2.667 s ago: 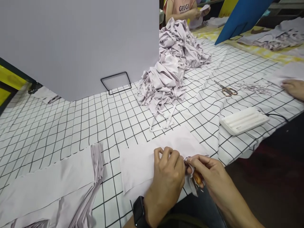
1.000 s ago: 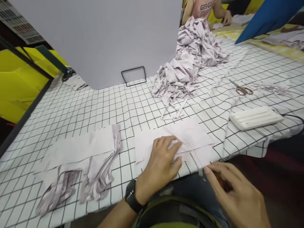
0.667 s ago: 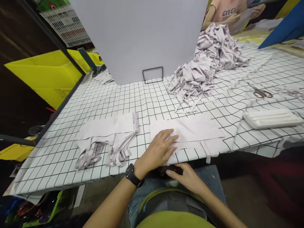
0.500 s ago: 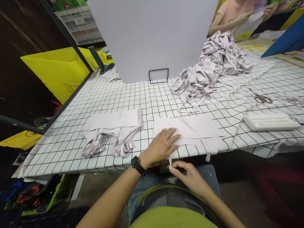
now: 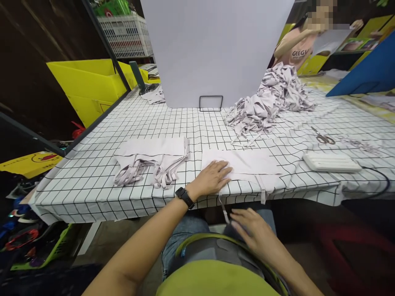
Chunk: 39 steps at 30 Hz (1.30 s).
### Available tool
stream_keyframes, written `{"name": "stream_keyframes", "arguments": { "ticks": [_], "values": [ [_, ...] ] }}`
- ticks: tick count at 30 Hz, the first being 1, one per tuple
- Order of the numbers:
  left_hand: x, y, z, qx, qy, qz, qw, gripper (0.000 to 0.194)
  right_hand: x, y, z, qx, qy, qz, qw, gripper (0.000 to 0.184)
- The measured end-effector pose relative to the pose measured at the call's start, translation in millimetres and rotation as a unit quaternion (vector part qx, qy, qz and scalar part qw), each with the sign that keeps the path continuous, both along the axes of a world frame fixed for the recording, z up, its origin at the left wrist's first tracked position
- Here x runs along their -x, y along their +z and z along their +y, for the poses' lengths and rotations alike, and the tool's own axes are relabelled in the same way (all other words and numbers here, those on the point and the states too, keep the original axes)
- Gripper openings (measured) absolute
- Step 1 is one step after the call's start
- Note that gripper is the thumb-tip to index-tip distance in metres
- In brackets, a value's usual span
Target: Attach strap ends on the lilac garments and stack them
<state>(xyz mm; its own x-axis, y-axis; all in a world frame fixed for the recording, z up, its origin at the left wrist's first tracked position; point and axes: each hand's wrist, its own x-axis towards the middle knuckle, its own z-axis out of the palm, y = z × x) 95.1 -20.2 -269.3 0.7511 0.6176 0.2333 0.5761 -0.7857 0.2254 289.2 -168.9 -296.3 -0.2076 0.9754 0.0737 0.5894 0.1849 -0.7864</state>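
A pale lilac fabric piece with thin straps (image 5: 249, 162) lies flat near the table's front edge. My left hand (image 5: 212, 177), a black watch on its wrist, rests spread on its left part. One narrow strap (image 5: 224, 209) hangs over the edge below that hand. Beside the strap's lower end is my right hand (image 5: 251, 230), fingers stretched out and apart, with nothing visibly held. Another strap (image 5: 263, 193) droops over the edge farther right. To the left lies a neat stack of similar strapped pieces (image 5: 154, 147), their straps toward me.
A crumpled heap of the same fabric (image 5: 259, 109) lies behind, beside a big white board (image 5: 212, 49). Scissors (image 5: 325, 139) and a white corded device (image 5: 331, 162) are at the right. A co-worker (image 5: 298, 47) holds a sheet at the back right. Yellow bins (image 5: 89, 90) stand left.
My right hand has let go of the strap and moved slightly right and down; the strap now hangs straighter. My left hand stays on the fabric. The camera view has shifted.
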Motion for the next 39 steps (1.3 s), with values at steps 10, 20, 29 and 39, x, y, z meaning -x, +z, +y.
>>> {"name": "stream_keyframes", "arguments": {
  "ticks": [10, 20, 29, 39],
  "values": [
    [0, 0.0, 0, 0.008, 0.002, 0.003, 1.000, 0.044, 52, -5.9, 50, 0.092, -0.095, 0.222, 0.966, 0.044],
    [-2, 2.6, -2, 0.002, 0.001, 0.008, 1.000, 0.055, 42, 25.2, 17, 0.222, -0.027, 0.251, 0.942, 0.046],
    [-2, 0.8, -1, -0.003, 0.000, 0.006, 1.000, 0.057, -12, 55.7, -43, 0.233, -0.011, 0.059, 0.971, 0.053],
    [-1, 2.1, -1, 0.012, -0.003, -0.006, 1.000, 0.056, -46, 82.5, -66, 0.233, -0.142, 0.118, 0.955, 0.037]
  ]
}}
